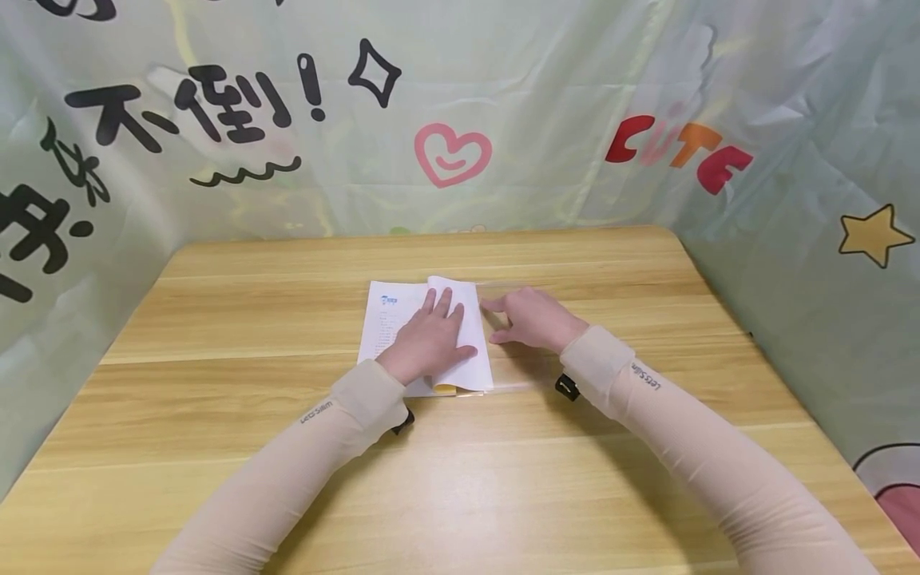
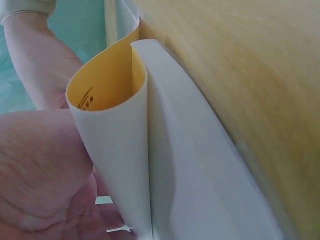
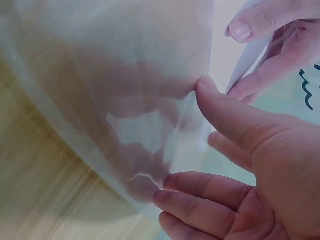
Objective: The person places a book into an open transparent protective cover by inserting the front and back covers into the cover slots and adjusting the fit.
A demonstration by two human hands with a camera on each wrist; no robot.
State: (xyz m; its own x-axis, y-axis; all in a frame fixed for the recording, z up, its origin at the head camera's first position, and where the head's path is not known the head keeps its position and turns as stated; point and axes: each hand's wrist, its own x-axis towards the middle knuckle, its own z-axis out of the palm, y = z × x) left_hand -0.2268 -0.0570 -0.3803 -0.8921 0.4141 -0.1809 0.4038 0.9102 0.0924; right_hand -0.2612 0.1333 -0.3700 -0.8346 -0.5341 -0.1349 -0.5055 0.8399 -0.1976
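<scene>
A booklet lies at mid-table, its left page (image 1: 388, 319) printed with small text and a blue heading. Over its right part a white cover leaf (image 1: 470, 319) is bent back. My left hand (image 1: 427, 339) rests on that leaf with spread fingers. The left wrist view shows the leaf curled into a loop (image 2: 115, 145), yellow inside. Clear plastic film (image 1: 513, 377) extends from the booklet's right side. On the film, my right hand (image 1: 535, 319) touches near the booklet's edge with thumb and fingertips apart; the film reflects the fingers (image 3: 205, 192) in the right wrist view.
The wooden table (image 1: 431, 495) stretches around the booklet on all sides. A printed cloth backdrop (image 1: 539, 104) hangs behind the table and along both sides. Each wrist wears a band over a long sleeve, with a small black device beneath.
</scene>
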